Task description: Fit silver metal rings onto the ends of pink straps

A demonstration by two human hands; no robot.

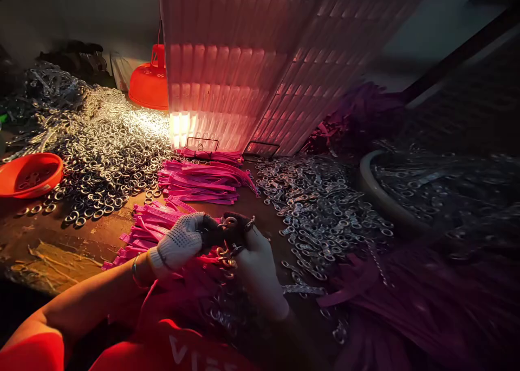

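My left hand (182, 241), in a white dotted glove with dark fingertips, is closed in a pinch at the centre; what lies between its fingers is hidden. Facing it, my right hand (258, 260), gloved too, curls around several ringed metal pieces (226, 256). One metal ring (229, 220) shows between the dark fingertips of both hands. Pink straps (150, 225) lie under and beside my left hand. A bright pink bit shows just below the fingertips, but I cannot tell whether it is held.
Loose metal rings (109, 160) heap up at the left, by an orange bowl (52, 170) and under an orange lamp (148, 84). A ribbed translucent panel (227, 73) stands behind bundled pink straps (199, 181). Ringed metal pieces (320, 203) spread right, near a basin rim (369, 176).
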